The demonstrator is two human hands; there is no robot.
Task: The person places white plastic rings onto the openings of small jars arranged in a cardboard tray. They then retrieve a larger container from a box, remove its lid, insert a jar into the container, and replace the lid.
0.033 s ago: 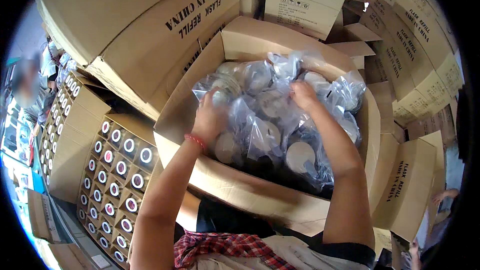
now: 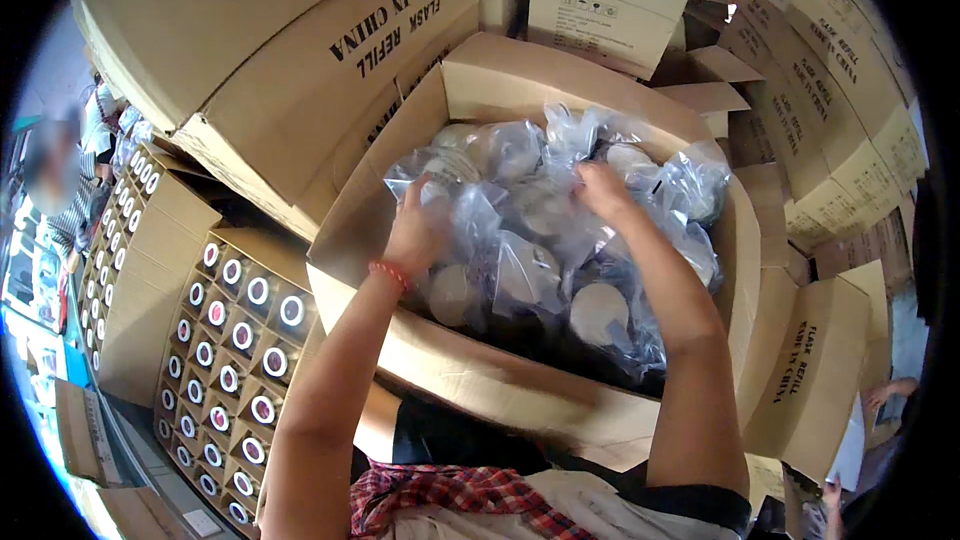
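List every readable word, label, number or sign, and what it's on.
I'm not copying wording.
Large upper-left carton: bold black capitals, legible.
Back-centre carton: row of handling symbols; print too small.
Stacked right-hand cartons: black capitals; smaller print unreadable.
Lower-right carton: bold black capitals, legible.
Lower-left carton: print too blurred.
Clear plastic bags: nothing readable.

Bagged items (image 2: 527, 273) in box (image 2: 500, 370), ctr. To its L, divided carton (image 2: 272, 258) w/ pcs (image 2: 229, 378) in compartments; another carton (image 2: 290, 105) back-L; carton stack (image 2: 610, 35) directly behind; carton pile (image 2: 825, 90) far R.
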